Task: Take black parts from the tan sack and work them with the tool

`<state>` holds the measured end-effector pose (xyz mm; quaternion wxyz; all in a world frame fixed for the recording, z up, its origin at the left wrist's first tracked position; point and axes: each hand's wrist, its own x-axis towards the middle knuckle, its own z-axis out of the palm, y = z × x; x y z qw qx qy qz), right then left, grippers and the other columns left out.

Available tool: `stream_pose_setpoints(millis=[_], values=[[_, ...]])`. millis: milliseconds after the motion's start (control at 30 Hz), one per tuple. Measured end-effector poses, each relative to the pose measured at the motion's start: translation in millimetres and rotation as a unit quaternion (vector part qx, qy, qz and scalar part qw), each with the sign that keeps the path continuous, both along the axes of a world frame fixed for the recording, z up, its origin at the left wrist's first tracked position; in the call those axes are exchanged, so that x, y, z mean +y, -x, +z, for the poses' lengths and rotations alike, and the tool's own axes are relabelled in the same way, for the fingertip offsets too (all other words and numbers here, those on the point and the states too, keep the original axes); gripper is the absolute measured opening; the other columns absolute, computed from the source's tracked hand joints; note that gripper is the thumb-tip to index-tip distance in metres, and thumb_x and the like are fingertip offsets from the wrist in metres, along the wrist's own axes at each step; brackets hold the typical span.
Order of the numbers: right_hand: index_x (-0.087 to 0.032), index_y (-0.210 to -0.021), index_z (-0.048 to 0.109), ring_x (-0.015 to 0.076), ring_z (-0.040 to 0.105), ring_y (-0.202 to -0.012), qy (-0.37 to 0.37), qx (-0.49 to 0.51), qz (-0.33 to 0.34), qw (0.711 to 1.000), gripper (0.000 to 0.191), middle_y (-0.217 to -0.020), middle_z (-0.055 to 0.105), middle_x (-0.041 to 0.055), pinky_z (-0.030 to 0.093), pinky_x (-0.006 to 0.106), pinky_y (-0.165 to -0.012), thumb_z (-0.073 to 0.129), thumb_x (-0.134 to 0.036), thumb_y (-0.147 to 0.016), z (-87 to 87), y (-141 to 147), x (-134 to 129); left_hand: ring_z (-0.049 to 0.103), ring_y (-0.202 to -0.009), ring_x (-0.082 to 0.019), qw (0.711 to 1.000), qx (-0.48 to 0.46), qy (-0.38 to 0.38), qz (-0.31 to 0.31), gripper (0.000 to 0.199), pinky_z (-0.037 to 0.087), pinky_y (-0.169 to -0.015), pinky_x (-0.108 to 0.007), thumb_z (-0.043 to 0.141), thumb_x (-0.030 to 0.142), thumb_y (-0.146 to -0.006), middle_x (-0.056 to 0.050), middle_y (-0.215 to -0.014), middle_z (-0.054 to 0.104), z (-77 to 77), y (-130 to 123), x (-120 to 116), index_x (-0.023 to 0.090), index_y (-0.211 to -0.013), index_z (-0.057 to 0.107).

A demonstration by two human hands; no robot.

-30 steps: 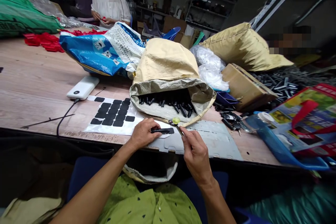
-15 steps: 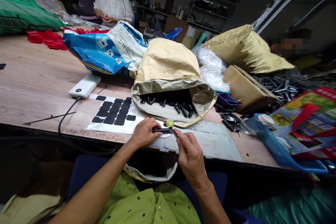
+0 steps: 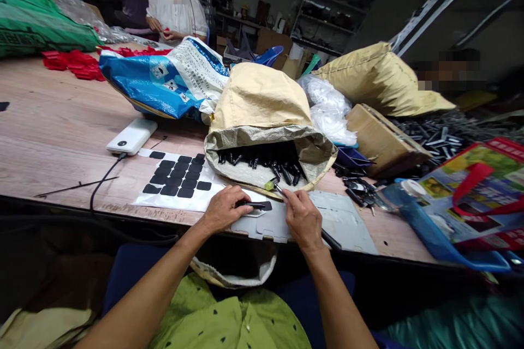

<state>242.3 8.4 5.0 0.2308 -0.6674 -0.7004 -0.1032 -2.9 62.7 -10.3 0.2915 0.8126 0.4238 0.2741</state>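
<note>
My left hand (image 3: 226, 208) is closed on a slim black plastic piece (image 3: 252, 205) at the table's front edge. A dark flat end of it, or a patch under it, shows beyond the fingertips; I cannot tell which. My right hand (image 3: 305, 221) grips a small hammer with a yellow-green head (image 3: 271, 184). Its black handle end (image 3: 331, 240) sticks out behind the palm. The hammer head is raised beyond the black piece, apart from it, by the lip of an open beige sack (image 3: 262, 95). Several black pieces (image 3: 286, 172) lie in the sack's mouth.
Left of my hands lies a white sheet with black square stickers (image 3: 180, 174), with a white power bank (image 3: 131, 135) and cable behind it. Grey board (image 3: 344, 218) lies under the work. At right are loose black parts (image 3: 360, 191), a bottle (image 3: 397, 194) and a colourful bag (image 3: 483, 191). A person sits across.
The hammer has lifted off from beside the black piece, and my right hand has shifted right. My left hand stays nearly in place.
</note>
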Motion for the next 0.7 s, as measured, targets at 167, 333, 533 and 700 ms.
stream_pose_setpoints(millis=[167,333,533,700], values=[[-0.022,-0.115,0.071,0.0257,0.054,-0.096,-0.028,-0.017,0.016,0.999,0.028,-0.097,0.063,0.0091,0.045,0.037,-0.083,0.055,-0.018,-0.093,1.5,5.2,2.6,0.058,-0.091,-0.020,1.000,-0.019,-0.007,-0.005,0.015,0.042,-0.080,-0.031,0.064,0.035,-0.091,-0.001,-0.090,0.064,-2.4,0.2,1.1,0.024,-0.097,0.071],[-0.022,-0.126,0.060,0.0198,0.060,-0.093,0.060,0.116,0.146,0.981,0.035,-0.103,0.064,0.0059,0.048,0.030,-0.085,0.062,-0.034,-0.094,21.3,33.4,-9.3,0.059,-0.091,-0.019,0.999,-0.039,-0.015,-0.026,0.015,0.043,-0.081,-0.030,0.061,0.033,-0.093,-0.001,-0.094,0.065,-1.6,1.1,0.2,0.024,-0.101,0.069],[-0.023,-0.105,0.062,0.0194,0.062,-0.092,0.122,0.060,0.169,0.976,0.017,-0.097,0.067,0.0050,0.044,0.028,-0.077,0.051,-0.035,-0.101,14.5,48.7,-3.3,0.061,-0.096,-0.021,0.998,-0.039,-0.038,-0.044,0.018,0.044,-0.085,-0.033,0.056,0.035,-0.097,-0.003,-0.099,0.069,-2.8,0.3,-1.7,0.023,-0.105,0.066],[-0.022,-0.103,0.062,0.0190,0.061,-0.088,0.116,0.059,0.177,0.976,0.018,-0.094,0.066,0.0052,0.042,0.028,-0.075,0.048,-0.034,-0.102,9.6,50.5,0.3,0.058,-0.097,-0.023,0.994,0.036,-0.085,-0.060,0.024,0.042,-0.085,-0.037,0.047,0.033,-0.101,-0.005,-0.102,0.067,-1.2,-2.6,-4.8,0.022,-0.114,0.064]])
